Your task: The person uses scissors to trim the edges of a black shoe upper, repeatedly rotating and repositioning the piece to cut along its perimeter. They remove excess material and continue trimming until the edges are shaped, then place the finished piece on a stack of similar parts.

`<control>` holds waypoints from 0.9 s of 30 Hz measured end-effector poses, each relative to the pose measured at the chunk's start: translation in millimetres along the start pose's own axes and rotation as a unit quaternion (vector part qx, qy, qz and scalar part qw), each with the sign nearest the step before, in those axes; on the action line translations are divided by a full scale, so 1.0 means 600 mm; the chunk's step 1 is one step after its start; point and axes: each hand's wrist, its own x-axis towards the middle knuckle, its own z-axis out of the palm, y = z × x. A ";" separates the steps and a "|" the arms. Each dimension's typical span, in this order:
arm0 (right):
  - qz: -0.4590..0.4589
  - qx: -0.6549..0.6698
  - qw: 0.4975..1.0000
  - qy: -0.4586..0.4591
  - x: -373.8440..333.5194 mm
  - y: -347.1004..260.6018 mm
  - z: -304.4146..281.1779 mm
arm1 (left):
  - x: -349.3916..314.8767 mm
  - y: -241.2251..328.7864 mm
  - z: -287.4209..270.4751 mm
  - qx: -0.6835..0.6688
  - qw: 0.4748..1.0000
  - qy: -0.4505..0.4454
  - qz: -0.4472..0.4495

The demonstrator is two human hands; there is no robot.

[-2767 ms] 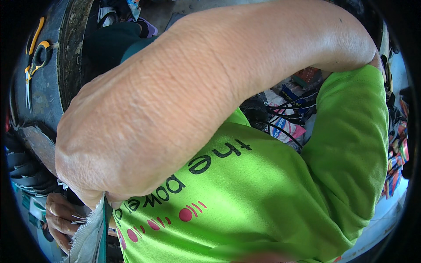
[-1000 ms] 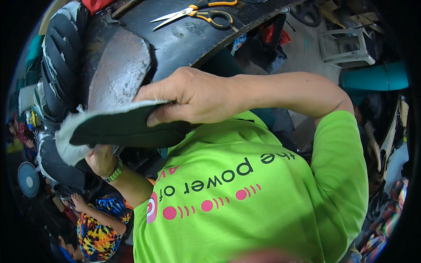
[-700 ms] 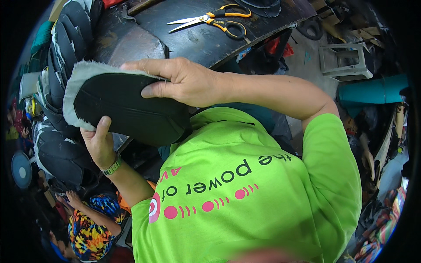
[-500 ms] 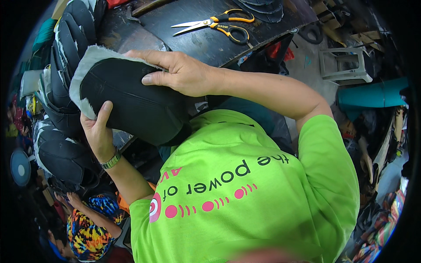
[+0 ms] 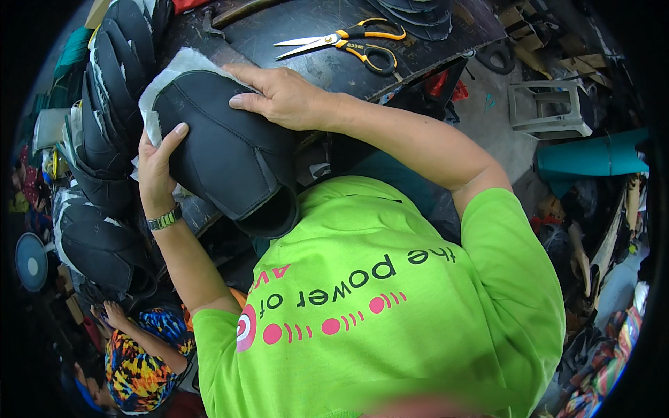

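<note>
A black stitched shoe upper [image 5: 216, 139] with a ragged white lining edge is held in front of my chest, over the near edge of the table. My left hand [image 5: 159, 164] grips its left side, thumb on the black face and fingers hidden behind. At the upper right edge, my right hand [image 5: 286, 101] pinches it between thumb and fingers. The upper's open end faces down toward my green shirt. Beyond my right hand lie scissors [image 5: 341, 43] with black and orange handles, blades spread, on the dark table [image 5: 279, 21].
Stacked black uppers [image 5: 115, 90] line the left side, with another upper [image 5: 104, 247] below them. More dark pieces [image 5: 418, 15] lie at the table's far right. A grey plastic stool [image 5: 550, 108] and a teal roll [image 5: 592, 153] stand right. A co-worker in patterned clothes [image 5: 143, 362] is lower left.
Both hands have shifted the upper slightly up, the left hand also a little right. The upper has tilted, so its open lower end shows more. The scissors have stayed put.
</note>
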 end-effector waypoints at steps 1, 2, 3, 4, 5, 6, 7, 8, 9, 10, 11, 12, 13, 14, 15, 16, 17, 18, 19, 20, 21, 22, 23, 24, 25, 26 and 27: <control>0.029 -0.025 0.999 -0.022 -0.002 -0.002 -0.005 | 0.004 -0.003 -0.001 0.006 1.000 -0.018 0.000; 0.058 -0.051 0.996 -0.044 -0.010 -0.002 -0.013 | 0.005 -0.009 0.002 0.011 1.000 -0.023 -0.005; 0.052 -0.094 0.993 -0.057 -0.013 -0.002 -0.021 | 0.008 -0.015 0.000 0.006 0.999 -0.038 -0.008; 0.047 -0.137 0.987 -0.070 -0.019 -0.001 -0.029 | 0.012 -0.021 0.000 0.044 0.999 -0.023 -0.021; 0.027 -0.175 0.981 -0.081 -0.026 0.000 -0.038 | 0.015 -0.027 -0.005 0.074 0.997 -0.018 -0.033; -0.012 -0.243 0.969 -0.038 -0.047 0.006 -0.056 | 0.012 -0.036 -0.003 0.113 0.992 0.000 -0.060; -0.065 -0.303 0.951 0.005 -0.056 0.011 -0.074 | 0.010 -0.042 -0.008 0.102 0.993 -0.002 -0.056; -0.133 -0.359 0.922 0.054 -0.062 0.017 -0.093 | 0.010 -0.046 -0.011 0.103 0.994 -0.005 -0.036; -0.137 -0.422 0.891 0.094 -0.063 0.024 -0.116 | 0.009 -0.050 -0.013 0.107 0.994 -0.005 -0.029; -0.157 -0.480 0.852 0.139 -0.066 0.031 -0.138 | 0.007 -0.052 -0.015 0.117 0.992 0.011 -0.034; -0.076 -0.531 0.838 0.099 -0.078 0.036 -0.163 | 0.004 -0.054 -0.014 0.112 0.993 0.013 -0.019; 0.006 -0.578 0.814 0.060 -0.088 0.038 -0.187 | 0.003 -0.055 -0.015 0.103 0.995 0.003 -0.011; 0.054 -0.593 0.802 0.045 -0.106 0.043 -0.210 | -0.002 -0.058 -0.007 0.100 0.995 0.010 -0.008; 0.116 -0.608 0.785 0.024 -0.113 0.047 -0.224 | -0.003 -0.059 -0.005 0.095 0.995 0.015 -0.007; 0.121 -0.602 0.789 0.022 -0.122 0.053 -0.232 | -0.006 -0.058 -0.001 0.070 0.997 0.017 -0.007; 0.137 -0.599 0.789 0.016 -0.130 0.059 -0.237 | -0.008 -0.058 0.001 0.044 0.999 0.020 -0.005; 0.155 -0.594 0.790 0.005 -0.136 0.064 -0.244 | -0.012 -0.057 0.004 0.019 1.000 0.024 -0.002; 0.156 -0.586 0.795 0.012 -0.138 0.068 -0.247 | -0.015 -0.057 0.004 -0.006 0.999 0.037 -0.001; 0.162 -0.576 0.801 0.013 -0.140 0.071 -0.247 | -0.019 -0.058 0.003 -0.034 0.999 0.031 0.014; 0.157 -0.568 0.808 0.019 -0.142 0.074 -0.250 | -0.023 -0.061 0.003 -0.062 0.997 0.034 0.029; 0.123 -0.567 0.813 0.038 -0.140 0.073 -0.248 | -0.027 -0.062 -0.001 -0.089 0.994 0.039 0.045; 0.134 -0.556 0.820 0.023 -0.136 0.072 -0.250 | -0.031 -0.064 -0.005 -0.110 0.992 0.050 0.045; 0.137 -0.548 0.825 0.012 -0.129 0.068 -0.253 | -0.033 -0.068 -0.010 -0.131 0.988 0.060 0.048; 0.149 -0.540 0.829 -0.002 -0.125 0.063 -0.258 | -0.035 -0.071 -0.011 -0.153 0.984 0.069 0.052; 0.179 -0.499 0.848 -0.022 -0.117 0.056 -0.264 | -0.038 -0.074 -0.017 -0.186 0.979 0.061 0.063; 0.205 -0.432 0.877 -0.041 -0.112 0.048 -0.267 | -0.041 -0.076 -0.021 -0.193 0.977 0.070 0.061; 0.230 -0.363 0.901 -0.061 -0.112 0.040 -0.268 | -0.045 -0.079 -0.023 -0.209 0.974 0.067 0.063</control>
